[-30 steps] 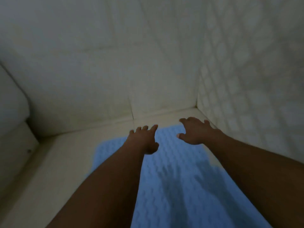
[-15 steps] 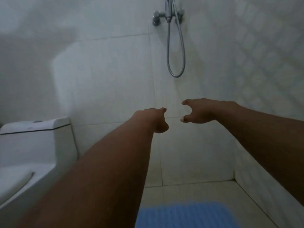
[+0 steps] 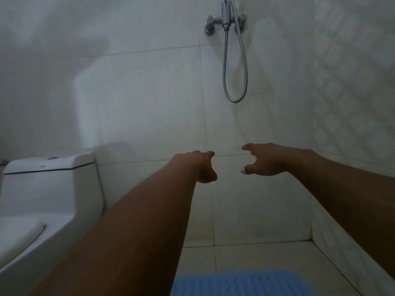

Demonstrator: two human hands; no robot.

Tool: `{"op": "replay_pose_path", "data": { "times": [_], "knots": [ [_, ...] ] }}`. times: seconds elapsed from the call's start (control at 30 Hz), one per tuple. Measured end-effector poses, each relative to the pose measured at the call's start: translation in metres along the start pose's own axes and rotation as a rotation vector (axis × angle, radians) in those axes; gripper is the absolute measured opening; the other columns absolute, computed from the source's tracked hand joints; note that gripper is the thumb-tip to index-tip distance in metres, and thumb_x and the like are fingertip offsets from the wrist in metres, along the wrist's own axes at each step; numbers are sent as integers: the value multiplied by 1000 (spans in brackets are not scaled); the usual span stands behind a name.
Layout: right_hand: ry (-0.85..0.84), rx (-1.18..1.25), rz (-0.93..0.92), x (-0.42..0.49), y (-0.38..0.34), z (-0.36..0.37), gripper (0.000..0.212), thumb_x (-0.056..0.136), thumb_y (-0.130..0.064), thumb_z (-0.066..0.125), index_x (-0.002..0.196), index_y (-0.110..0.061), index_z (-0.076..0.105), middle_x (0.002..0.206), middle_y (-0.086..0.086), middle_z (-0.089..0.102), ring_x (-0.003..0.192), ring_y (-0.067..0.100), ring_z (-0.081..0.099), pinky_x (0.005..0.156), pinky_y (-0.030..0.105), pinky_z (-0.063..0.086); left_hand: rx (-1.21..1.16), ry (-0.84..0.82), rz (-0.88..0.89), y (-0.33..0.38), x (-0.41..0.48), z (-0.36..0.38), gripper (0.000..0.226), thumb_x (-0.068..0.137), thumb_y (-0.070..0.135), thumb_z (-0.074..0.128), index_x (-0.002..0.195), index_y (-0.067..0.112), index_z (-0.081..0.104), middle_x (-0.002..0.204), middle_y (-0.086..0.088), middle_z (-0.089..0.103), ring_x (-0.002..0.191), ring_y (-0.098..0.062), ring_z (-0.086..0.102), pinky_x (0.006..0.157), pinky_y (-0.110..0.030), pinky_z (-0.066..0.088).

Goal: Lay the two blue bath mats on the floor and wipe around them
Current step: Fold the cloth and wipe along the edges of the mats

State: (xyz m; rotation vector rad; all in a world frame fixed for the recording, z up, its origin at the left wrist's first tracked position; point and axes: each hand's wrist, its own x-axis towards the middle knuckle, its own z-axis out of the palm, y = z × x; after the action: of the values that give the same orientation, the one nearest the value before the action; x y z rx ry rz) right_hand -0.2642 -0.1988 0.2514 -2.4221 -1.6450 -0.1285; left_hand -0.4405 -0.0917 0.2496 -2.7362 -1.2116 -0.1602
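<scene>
Both grips empty: left hand [image 3: 204, 167] at frame centre with fingers curled loosely inward, right hand [image 3: 265, 160] just beside it with fingers spread and slightly hooked, neither touching anything, both raised in front of the wall. Behind them, large pale wall tiles [image 3: 149, 99] filling most of the frame, dimly lit, meeting a patterned side wall [image 3: 350, 82] at the right. White toilet [image 3: 49, 199] at lower left, cistern against the back wall. Pale tiled floor [image 3: 245, 257] across the lower right, running into the corner. Blue bath mat [image 3: 239, 284] flat on that floor at the bottom edge, only its far end visible, textured. Chrome shower tap [image 3: 226, 21] at top centre, hose [image 3: 235, 82] looping below it.
</scene>
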Motion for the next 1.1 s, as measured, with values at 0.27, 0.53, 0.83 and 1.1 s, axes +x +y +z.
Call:
{"op": "replay_pose_path", "data": {
  "times": [0.27, 0.53, 0.83, 1.1],
  "knots": [
    [-157, 34, 63, 40, 18, -100, 91, 89, -55, 65, 159, -27, 14, 163, 8, 30, 147, 29, 34, 119, 43, 31, 5, -174, 36, -6, 55, -97, 89, 93, 55, 62, 161, 37, 7, 167, -8, 24, 150, -35, 30, 117, -58, 31],
    [-181, 57, 152, 105, -9, -382, 92, 90, -52, 65, 160, -25, 12, 163, 9, 30, 147, 29, 35, 117, 40, 32, 2, -208, 90, -32, 121, -373, 86, 94, 55, 61, 161, 34, 12, 166, -7, 29, 150, -31, 32, 118, -52, 32],
    [-128, 43, 231, 133, -68, -624, 89, 90, -54, 65, 159, -24, 17, 160, 11, 36, 145, 30, 38, 118, 45, 33, -60, -177, 223, -55, 140, -613, 78, 96, 50, 61, 161, 29, 22, 162, -8, 36, 147, -32, 37, 115, -49, 33],
    [-127, -93, 395, 91, -40, -721, 85, 90, -56, 64, 158, -23, 24, 165, 3, 27, 149, 27, 32, 120, 42, 29, -30, -140, 335, -5, 167, -684, 86, 92, 58, 63, 161, 32, 20, 168, -7, 24, 152, -35, 27, 122, -52, 26]
  ]
}}
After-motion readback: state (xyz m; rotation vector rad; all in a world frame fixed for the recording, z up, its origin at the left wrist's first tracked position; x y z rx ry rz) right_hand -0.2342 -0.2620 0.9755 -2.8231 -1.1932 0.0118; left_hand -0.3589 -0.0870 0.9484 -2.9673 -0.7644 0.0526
